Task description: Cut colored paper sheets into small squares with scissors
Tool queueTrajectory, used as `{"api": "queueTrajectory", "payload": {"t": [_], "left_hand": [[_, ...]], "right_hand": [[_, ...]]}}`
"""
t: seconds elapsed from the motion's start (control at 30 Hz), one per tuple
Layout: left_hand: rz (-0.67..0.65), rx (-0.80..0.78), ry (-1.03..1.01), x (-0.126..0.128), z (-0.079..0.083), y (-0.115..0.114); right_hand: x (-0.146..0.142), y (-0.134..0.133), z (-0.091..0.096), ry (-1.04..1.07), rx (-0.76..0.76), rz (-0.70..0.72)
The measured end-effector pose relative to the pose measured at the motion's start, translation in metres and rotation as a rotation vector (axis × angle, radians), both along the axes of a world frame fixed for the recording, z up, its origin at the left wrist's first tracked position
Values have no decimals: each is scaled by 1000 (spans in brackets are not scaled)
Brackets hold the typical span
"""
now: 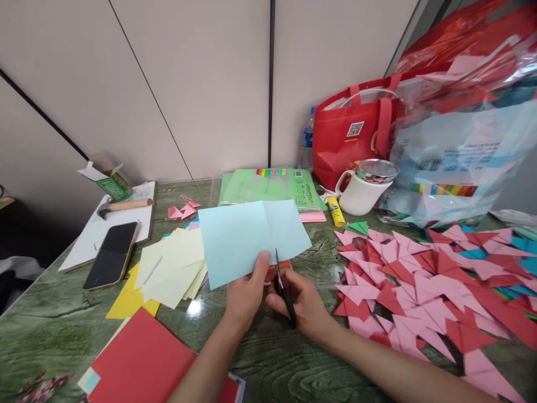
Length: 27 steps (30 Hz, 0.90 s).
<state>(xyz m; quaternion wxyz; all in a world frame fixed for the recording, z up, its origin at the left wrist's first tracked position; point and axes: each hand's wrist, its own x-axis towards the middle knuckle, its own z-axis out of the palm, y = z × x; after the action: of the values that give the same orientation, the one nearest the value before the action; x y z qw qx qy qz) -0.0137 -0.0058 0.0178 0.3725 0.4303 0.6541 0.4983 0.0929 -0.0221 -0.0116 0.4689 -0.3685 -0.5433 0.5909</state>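
My left hand [245,294] pinches the near edge of a light blue paper sheet [247,235], held up above the table, with a crease down its middle. My right hand [304,305] grips black-handled scissors [284,291], blades pointing up at the sheet's lower edge by the crease. Both hands are closed on what they hold. Something orange shows just behind the scissors.
Pale yellow sheets [174,266] and a red sheet [140,358] lie at left, with a phone [111,254] and hammer [123,206]. Several folded pink and red paper pieces [423,280] cover the right. White mug [363,187], glue stick [336,211], green paper pack [272,187], red bag [356,134] behind.
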Motion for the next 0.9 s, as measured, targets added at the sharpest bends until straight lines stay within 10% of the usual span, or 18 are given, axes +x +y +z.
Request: {"api": "queueTrajectory", "payload": {"t": [0.9], "left_hand": [[31, -14, -42, 1, 2, 0]], "right_hand": [[-2, 0, 1, -50, -71, -44]]}}
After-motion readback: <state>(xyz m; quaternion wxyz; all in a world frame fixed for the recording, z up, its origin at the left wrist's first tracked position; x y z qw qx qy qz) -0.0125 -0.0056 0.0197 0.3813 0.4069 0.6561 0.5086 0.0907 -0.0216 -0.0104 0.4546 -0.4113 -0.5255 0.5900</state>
